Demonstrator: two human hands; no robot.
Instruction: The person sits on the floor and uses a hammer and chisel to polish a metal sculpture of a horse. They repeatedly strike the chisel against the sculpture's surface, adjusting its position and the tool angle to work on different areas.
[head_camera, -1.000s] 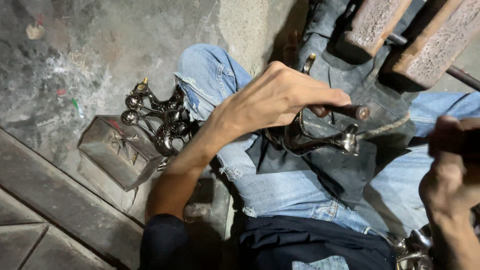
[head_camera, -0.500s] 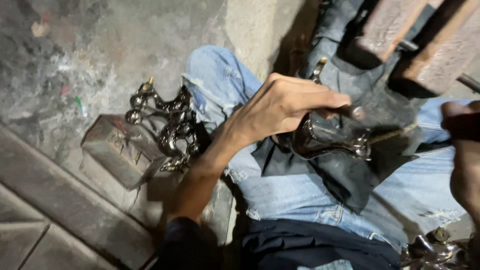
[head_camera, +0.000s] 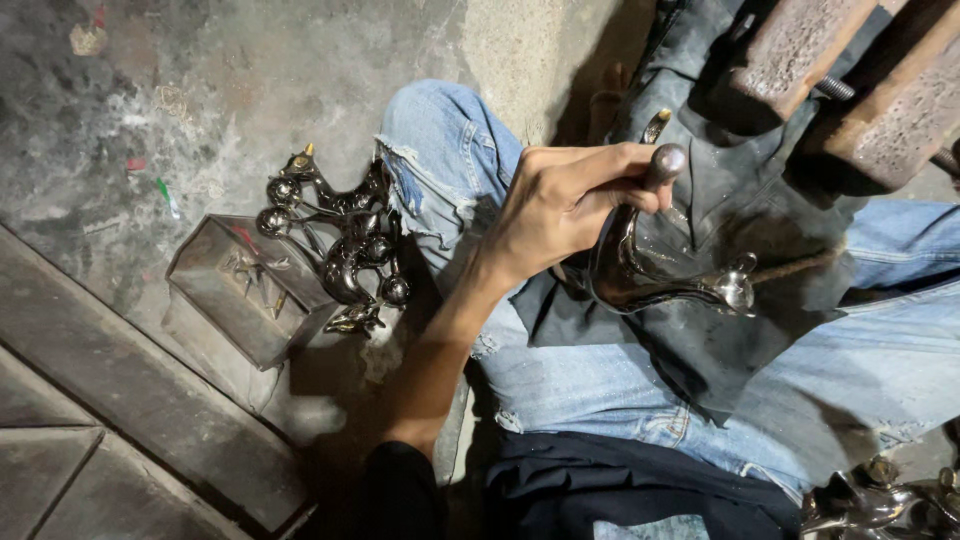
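A curved, shiny metal casting (head_camera: 660, 275) is held on the dark cloth (head_camera: 720, 340) spread over the lap, its rounded end clasped in the closed left hand (head_camera: 565, 205). From that grip its long axis runs down and rightward across the cloth. The right hand is out of view.

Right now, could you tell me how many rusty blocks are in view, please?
2. One rusty block sits at the top right above the dark cloth on the lap; the other block lies right of it, cut by the frame edge. More may be out of view.
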